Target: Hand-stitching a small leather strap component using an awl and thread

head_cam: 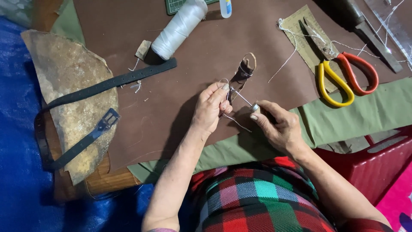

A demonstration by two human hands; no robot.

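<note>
Landmark is the brown leather sheet (206, 47) spread over the worktop. Near its front edge the left hand (210, 107) pinches a small dark strap piece (241, 75) with a tan loop at its far end, fingers curled tight around the near end; pale thread (237, 122) trails from the piece toward the sheet's front edge. Right hand (279, 126) sits just right of the left one, at the sheet's front edge, fingers closed narrow on a thin metal needle or awl (243, 99) whose tip meets the strap piece; a metal thimble (255, 107) on one fingertip. On the sheet's far side lies a white thread spool (178, 28), tilted. A long black belt (111, 83) runs from the sheet's middle off its left edge over a worn, rounded stone-like slab (64, 81), buckle end (107, 120) resting on that slab. At the sheet's right part, scissors with one yellow and one red handle (343, 75) lie on a scrap of tan paper (300, 25). Olive green cloth (365, 111) shows under the sheet's front right edge. Plaid garment (257, 197) below it, nearest the camera.
</note>
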